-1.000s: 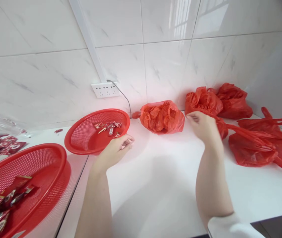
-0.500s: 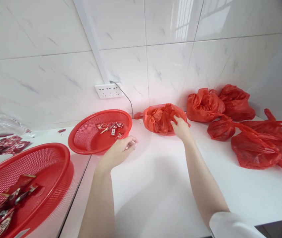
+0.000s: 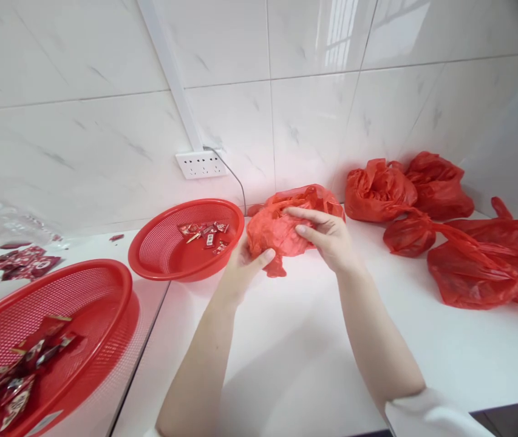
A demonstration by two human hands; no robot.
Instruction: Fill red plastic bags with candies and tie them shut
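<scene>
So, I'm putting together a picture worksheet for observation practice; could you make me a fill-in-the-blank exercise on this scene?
The left hand and the right hand touch a crumpled bag coloured ____. The nearer basket stands to the ____ of the farther basket. The cable by the wall socket is coloured ____.
Missing words: red; left; grey.

Ref: rear bskt (image 3: 181, 261) | free: c'top (image 3: 286, 346) front-R, btwn forearms (image 3: 370, 328) | blkd: big bskt (image 3: 99, 303) front-L; wall (image 3: 222, 115) behind; held bag (image 3: 270, 233), open bag (image 3: 329, 205) close R; tied bags (image 3: 472, 273) far R
</scene>
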